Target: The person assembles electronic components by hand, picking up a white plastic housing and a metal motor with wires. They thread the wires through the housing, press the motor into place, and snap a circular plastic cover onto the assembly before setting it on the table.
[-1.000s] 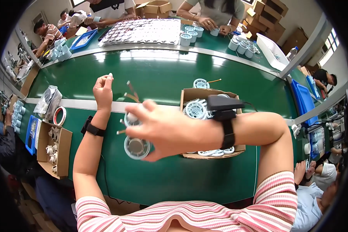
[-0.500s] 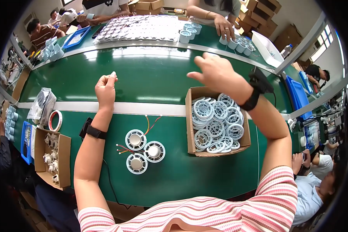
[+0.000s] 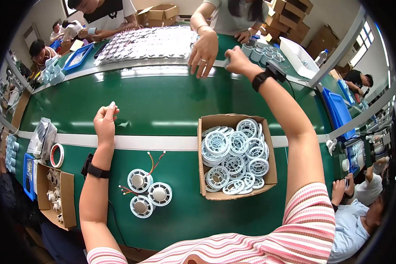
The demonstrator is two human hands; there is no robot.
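Observation:
My right hand (image 3: 239, 60) reaches out to the far side of the green bench, its fingers closed. A sliver of something pale blue shows at its fingertips, too little to name. Close by on the left hangs a co-worker's hand (image 3: 203, 55), fingers pointing down. My left hand (image 3: 105, 124) is raised above the bench with thumb and fingers pinched together; whatever is in them, if anything, cannot be made out. Nearer me lie three round pale blue fan-like units (image 3: 159, 193) with silvery centres, touching each other, with thin coloured wires (image 3: 153, 165).
An open cardboard box (image 3: 237, 197) of pale blue slotted rings stands right of centre. At left are a smaller carton (image 3: 68, 193) of white parts, a tape roll (image 3: 57, 155) and a clear bag (image 3: 43, 137). Pale blue cups (image 3: 267, 57) and a white tray (image 3: 299, 58) sit across the bench.
My right hand has gone from spread fingers to closed and reached farther away. The co-worker's hand has come left and toward me from the cups. The whole view has shifted slightly.

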